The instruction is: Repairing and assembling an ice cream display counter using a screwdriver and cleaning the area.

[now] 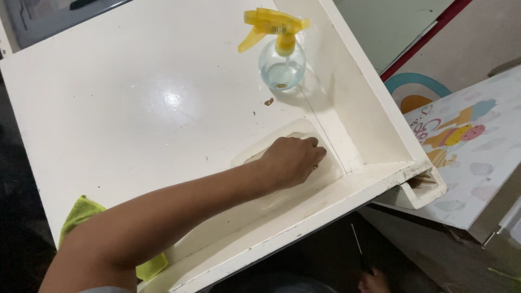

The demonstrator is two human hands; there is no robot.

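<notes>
- Head view, risks first: the spray bottle [281, 51] is standing upright on the white panel [135, 103], well apart from the hand but right next to the raised side wall [358, 108]. I'd guess a wide elbow swing is all it'd take to tip it and spill.
- The whole panel is sitting tilted with its lower edge hanging over dark floor, so leaning hard into it might shift it, imo.
- Left hand [293, 160]: fingers are curling loosely, knuckles up, pressing down inside the shallow rectangular recess [255, 154] near the corner. Can't tell if there's anything under the palm.
- Yellow-green cloth [81, 214] is lying at the panel's lower left edge, partly under the forearm.
- Right hand [373, 281]: only peeking in at the bottom edge, seemingly gripping a thin rod [356, 241]; how tightly, can't tell.
</notes>
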